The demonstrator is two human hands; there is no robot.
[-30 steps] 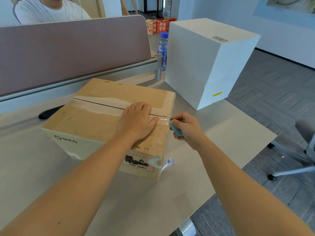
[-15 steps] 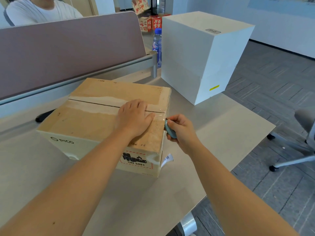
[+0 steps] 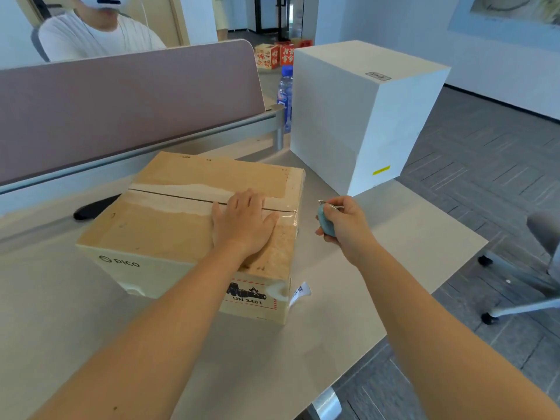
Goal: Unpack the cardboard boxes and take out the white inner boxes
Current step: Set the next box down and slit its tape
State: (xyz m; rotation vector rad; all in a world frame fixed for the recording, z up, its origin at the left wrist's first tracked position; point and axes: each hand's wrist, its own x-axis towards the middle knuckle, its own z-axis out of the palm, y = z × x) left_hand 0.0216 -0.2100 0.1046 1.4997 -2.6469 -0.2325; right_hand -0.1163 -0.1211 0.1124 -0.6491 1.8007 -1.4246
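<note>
Grey desk (image 3: 348,313) carries everything. Nearest, the left hand (image 3: 242,224) lies flat and spread on the closed cardboard box (image 3: 169,225), while the right hand (image 3: 342,222) — just beside the box's right edge, not touching — is clenched around a small blue cutter (image 3: 326,222). Beyond the right hand stands a white inner box (image 3: 357,116), well apart.

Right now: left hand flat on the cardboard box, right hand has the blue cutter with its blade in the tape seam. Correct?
Not quite. In the head view the left hand does lie flat on the cardboard box, and the right hand holds the blue cutter, but the blade is off the box, in the air beside its right edge, not in the tape seam.
</note>
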